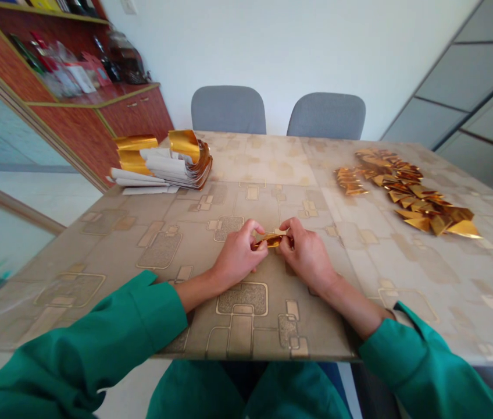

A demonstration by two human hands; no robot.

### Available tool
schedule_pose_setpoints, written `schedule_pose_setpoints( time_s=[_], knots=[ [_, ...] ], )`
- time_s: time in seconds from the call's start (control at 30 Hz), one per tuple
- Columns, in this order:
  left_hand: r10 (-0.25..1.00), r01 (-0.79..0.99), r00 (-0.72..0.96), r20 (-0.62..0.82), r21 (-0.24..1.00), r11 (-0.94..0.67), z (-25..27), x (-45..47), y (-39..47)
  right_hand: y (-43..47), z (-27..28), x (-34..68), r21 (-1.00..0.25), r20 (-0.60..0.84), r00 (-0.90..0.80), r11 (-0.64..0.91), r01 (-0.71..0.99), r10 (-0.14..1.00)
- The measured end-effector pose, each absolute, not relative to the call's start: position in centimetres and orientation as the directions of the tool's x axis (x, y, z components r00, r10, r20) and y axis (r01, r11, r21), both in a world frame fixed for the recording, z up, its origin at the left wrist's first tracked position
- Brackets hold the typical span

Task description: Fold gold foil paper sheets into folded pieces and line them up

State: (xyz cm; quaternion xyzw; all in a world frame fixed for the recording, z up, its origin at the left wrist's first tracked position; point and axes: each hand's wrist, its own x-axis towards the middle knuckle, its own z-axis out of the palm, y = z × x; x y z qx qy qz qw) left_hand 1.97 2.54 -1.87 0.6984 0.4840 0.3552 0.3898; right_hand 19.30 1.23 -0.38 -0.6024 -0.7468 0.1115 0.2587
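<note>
Between my two hands, just above the middle of the table, is a small folded piece of gold foil paper [274,240]. My left hand [240,254] is closed, pinching its left end between thumb and fingers. At the other end my right hand [308,256] pinches the foil too, and its fingers cover that tip. A stack of gold foil sheets [181,166] with white backs lies curled at the far left. On the right side, folded gold foil pieces [421,195] sit in a long overlapping row, with a shorter bunch beside it.
The table [246,331] has a patterned cover under a clear sheet. Two grey chairs [229,109] stand against its far side. A wooden cabinet [128,116] with bottles and bags is at the back left; grey panelled doors [460,75] are at the right.
</note>
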Motion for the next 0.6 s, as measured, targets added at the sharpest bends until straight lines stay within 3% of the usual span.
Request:
schedule_pose_setpoints(
  time_s=[0.17, 0.37, 0.47, 0.6],
  knots=[
    [0.955, 0.428, 0.285, 0.077, 0.882, -0.199, -2.1, 2.0, 3.0, 1.0, -0.4, 18.8, -0.399, 0.239, -0.201, 0.285, 0.872, 0.95],
    [0.956, 0.432, 0.279, 0.09, 0.878, -0.208, -2.0, 2.2, 2.6, 0.9, -0.4, 18.0, -0.28, 0.167, -0.179, 0.22, 0.934, 0.97],
    [0.956, 0.433, 0.278, 0.098, 0.875, -0.216, -1.9, 2.2, 2.4, 1.0, -0.3, 17.9, -0.289, 0.153, -0.172, 0.21, 0.934, 0.973],
    [0.959, 0.437, 0.261, 0.111, 0.872, -0.22, -2.0, 2.1, 2.5, 1.1, -0.2, 18.7, -0.389, 0.173, -0.178, 0.233, 0.891, 0.969]
  ],
)
